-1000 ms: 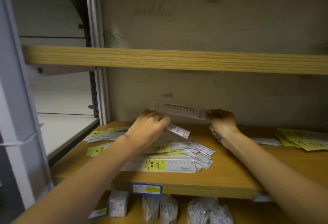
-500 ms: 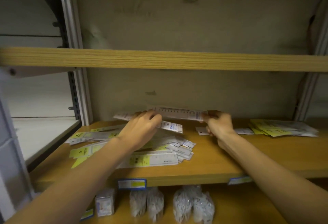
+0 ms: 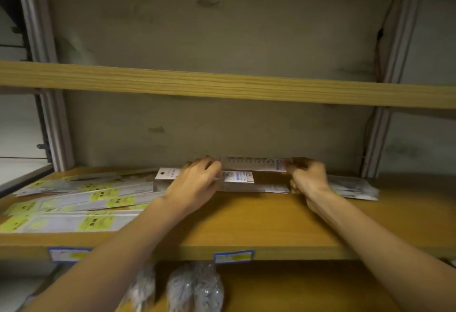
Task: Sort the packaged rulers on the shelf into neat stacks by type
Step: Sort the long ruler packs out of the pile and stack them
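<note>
My left hand (image 3: 195, 183) and right hand (image 3: 307, 176) grip a ruler pack (image 3: 256, 163) by its ends above the shelf (image 3: 259, 218); released crooked, it could skew the stack (image 3: 246, 187) below.

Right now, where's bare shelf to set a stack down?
Bare wood runs along the shelf front, between the two forearms and right of the right hand. Crowded: yellow-labelled rulers fill the left; white rulers line the back.
</note>
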The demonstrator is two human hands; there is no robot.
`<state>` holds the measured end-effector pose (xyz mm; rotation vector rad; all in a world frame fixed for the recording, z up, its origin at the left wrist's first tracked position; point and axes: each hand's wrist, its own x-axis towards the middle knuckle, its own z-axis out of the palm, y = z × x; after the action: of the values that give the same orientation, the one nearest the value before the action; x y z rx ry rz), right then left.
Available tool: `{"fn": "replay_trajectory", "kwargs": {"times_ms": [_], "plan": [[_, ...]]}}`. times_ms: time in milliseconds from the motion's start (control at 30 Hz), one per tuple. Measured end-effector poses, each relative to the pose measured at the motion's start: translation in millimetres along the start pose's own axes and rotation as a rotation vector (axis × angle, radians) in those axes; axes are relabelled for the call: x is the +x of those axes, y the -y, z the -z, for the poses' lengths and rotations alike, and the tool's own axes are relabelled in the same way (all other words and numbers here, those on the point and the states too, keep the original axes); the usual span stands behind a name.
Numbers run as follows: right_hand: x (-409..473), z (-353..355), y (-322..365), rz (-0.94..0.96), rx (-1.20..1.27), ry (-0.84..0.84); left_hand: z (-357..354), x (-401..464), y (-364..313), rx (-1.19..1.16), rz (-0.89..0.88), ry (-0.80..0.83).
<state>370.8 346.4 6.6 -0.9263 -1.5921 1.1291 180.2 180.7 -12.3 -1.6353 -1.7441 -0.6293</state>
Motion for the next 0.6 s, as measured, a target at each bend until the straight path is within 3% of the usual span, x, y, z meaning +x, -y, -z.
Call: {"fn": "replay_trajectory", "kwargs": {"times_ms": [167, 600], "plan": [[23.4, 21.1, -21.6, -0.011, -0.016, 0.006, -9.9, 7.4, -26.4, 0.024, 0.005, -0.009], [47.3, 6.0, -36.0, -0.107, -0.192, 0.004, -8.4, 34.4, -19.8, 0.014, 0.054, -0.052]]}}
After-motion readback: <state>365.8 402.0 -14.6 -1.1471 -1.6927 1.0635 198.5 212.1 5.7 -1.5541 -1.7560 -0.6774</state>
